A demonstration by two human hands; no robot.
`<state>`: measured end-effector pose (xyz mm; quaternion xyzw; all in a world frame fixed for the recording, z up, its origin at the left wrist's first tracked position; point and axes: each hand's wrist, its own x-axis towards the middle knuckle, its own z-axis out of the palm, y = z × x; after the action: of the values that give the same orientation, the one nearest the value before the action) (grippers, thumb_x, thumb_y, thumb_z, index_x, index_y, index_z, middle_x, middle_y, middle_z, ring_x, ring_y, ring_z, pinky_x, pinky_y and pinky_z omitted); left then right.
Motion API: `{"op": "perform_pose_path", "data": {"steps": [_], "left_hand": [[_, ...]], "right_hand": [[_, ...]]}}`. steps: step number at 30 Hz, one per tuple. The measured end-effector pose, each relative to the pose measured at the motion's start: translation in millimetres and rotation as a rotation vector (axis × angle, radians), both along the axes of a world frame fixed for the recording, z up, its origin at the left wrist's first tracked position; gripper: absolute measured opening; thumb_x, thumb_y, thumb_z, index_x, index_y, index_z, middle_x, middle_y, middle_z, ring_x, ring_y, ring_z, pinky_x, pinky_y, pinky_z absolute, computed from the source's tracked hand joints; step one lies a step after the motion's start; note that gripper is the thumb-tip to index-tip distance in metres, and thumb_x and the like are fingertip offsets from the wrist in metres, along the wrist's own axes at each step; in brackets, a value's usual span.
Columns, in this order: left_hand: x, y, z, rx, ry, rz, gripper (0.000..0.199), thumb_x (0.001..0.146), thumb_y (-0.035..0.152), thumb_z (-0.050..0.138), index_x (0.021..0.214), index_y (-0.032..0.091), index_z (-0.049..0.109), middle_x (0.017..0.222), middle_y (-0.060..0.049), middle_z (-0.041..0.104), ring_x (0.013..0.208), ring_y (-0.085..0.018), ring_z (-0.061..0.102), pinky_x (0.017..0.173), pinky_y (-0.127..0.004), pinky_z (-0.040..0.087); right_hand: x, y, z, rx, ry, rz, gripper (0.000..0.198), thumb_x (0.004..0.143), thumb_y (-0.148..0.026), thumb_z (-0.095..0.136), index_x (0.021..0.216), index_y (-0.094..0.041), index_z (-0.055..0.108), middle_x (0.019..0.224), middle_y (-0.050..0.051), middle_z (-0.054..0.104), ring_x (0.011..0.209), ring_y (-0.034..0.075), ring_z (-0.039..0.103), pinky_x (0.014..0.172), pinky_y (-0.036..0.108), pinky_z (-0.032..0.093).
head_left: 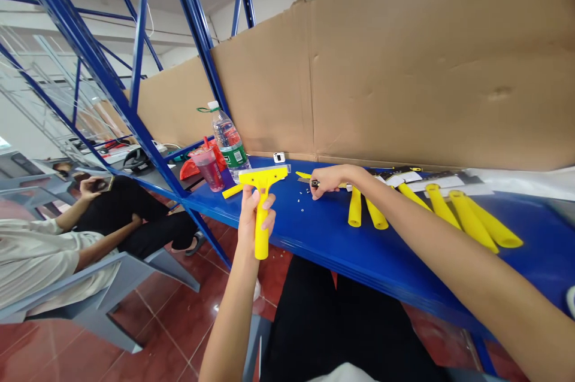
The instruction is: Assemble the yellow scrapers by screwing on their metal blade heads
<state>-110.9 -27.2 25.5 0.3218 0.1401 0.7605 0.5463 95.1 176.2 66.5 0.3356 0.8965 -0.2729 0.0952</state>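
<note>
Raised over the near edge of the table, my left hand is wrapped around the handle of a yellow scraper. The scraper is upright, its wide T-shaped head at the top with a clear strip along the edge. On the blue tabletop, my right hand is closed, with the end of a small dark object showing at its fingers; its kind cannot be made out. Small pale bits are scattered left of that hand. Several yellow handles lie to its right, partly behind my right forearm.
A large water bottle and a red drink cup stand at the left of the blue table. A small white device sits by the cardboard wall. A seated person is to the left, beside blue shelf posts.
</note>
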Motion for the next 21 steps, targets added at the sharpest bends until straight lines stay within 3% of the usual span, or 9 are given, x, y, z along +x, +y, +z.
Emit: {"op": "perform_pose_path", "data": {"steps": [4, 14, 21], "left_hand": [[-2, 1, -0.7, -0.003, 0.005, -0.008, 0.044, 0.084, 0.022, 0.092, 0.111, 0.03, 0.057, 0.097, 0.003, 0.055, 0.066, -0.006, 0.054, 0.036, -0.006, 0.03], [2, 21, -7.8, -0.221, -0.008, 0.041, 0.039, 0.092, 0.018, 0.083, 0.119, 0.027, 0.055, 0.116, -0.001, 0.067, 0.074, -0.004, 0.066, 0.046, -0.007, 0.037], [28, 30, -16.2, -0.395, -0.031, -0.082, 0.039, 0.095, 0.012, 0.078, 0.125, 0.024, 0.056, 0.123, -0.008, 0.07, 0.072, -0.005, 0.068, 0.044, -0.008, 0.039]], "right_hand": [[1, -6, 14, 0.066, -0.009, -0.019, 0.027, 0.083, -0.041, 0.08, 0.089, -0.015, 0.074, 0.065, -0.001, 0.057, 0.056, 0.015, 0.05, 0.056, 0.032, 0.04], [26, -37, 85, 0.273, 0.251, -0.048, 0.025, 0.089, -0.043, 0.074, 0.096, -0.019, 0.077, 0.077, 0.004, 0.068, 0.053, 0.014, 0.051, 0.054, 0.034, 0.035], [10, -60, 88, 0.262, 0.433, -0.009, 0.019, 0.088, -0.035, 0.076, 0.099, -0.019, 0.076, 0.083, 0.005, 0.072, 0.06, 0.014, 0.054, 0.056, 0.031, 0.036]]}}
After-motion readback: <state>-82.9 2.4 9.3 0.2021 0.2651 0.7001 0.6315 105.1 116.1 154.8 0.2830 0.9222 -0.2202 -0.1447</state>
